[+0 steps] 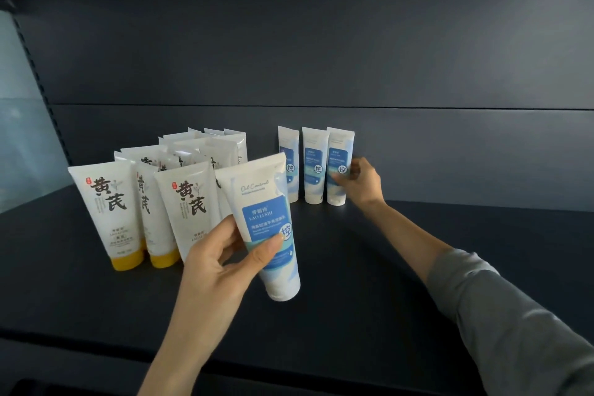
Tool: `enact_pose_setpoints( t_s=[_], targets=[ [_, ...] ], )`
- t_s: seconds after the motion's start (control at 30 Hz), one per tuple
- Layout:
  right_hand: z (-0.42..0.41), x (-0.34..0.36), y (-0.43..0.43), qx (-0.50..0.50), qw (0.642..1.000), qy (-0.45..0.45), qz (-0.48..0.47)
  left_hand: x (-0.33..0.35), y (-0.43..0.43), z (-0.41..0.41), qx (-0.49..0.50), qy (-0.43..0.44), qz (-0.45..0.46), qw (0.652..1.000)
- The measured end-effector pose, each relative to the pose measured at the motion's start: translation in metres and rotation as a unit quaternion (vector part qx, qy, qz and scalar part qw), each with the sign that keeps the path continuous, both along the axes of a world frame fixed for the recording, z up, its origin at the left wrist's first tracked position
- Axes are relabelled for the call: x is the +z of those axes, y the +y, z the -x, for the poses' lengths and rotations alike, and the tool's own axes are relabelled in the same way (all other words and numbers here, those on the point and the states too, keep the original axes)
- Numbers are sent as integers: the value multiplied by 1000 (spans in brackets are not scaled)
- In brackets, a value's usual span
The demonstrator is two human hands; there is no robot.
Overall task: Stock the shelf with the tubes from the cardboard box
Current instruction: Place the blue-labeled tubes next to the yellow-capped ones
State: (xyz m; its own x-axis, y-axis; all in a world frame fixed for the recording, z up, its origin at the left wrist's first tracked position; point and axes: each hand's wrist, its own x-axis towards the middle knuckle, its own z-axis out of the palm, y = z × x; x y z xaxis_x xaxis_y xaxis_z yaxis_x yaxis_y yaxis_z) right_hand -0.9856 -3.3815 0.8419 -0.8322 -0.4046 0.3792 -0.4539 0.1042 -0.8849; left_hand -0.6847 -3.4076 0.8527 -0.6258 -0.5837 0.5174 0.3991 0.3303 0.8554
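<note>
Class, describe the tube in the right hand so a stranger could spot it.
Look along the dark shelf to its back wall, where three blue-and-white tubes stand in a row. It is the rightmost tube, the only one the right hand grips.

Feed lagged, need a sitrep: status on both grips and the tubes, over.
Left grip holds a blue tube above the shelf. Right grip pinches the rightmost back-row tube. Yellow-capped tubes stand close left.
</note>
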Motion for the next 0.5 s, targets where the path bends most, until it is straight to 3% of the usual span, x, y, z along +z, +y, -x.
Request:
enact_pose_setpoints(
  t_s=[0.1, 0.27, 0.37, 0.5],
  targets=[
    [-2, 2, 9, -2, 1000, 1, -9, 2, 0, -3, 5, 3, -2, 1000],
    [-16, 20, 31, -36, 996, 77, 0, 6, 0, -4, 16, 9, -22, 1000],
    [-40, 33, 49, 19, 995, 97, 19, 9, 3, -1, 9, 7, -34, 999],
    [-83, 39, 77, 168, 983, 77, 16, 13, 9, 5, -5, 5, -48, 999]
  ],
)
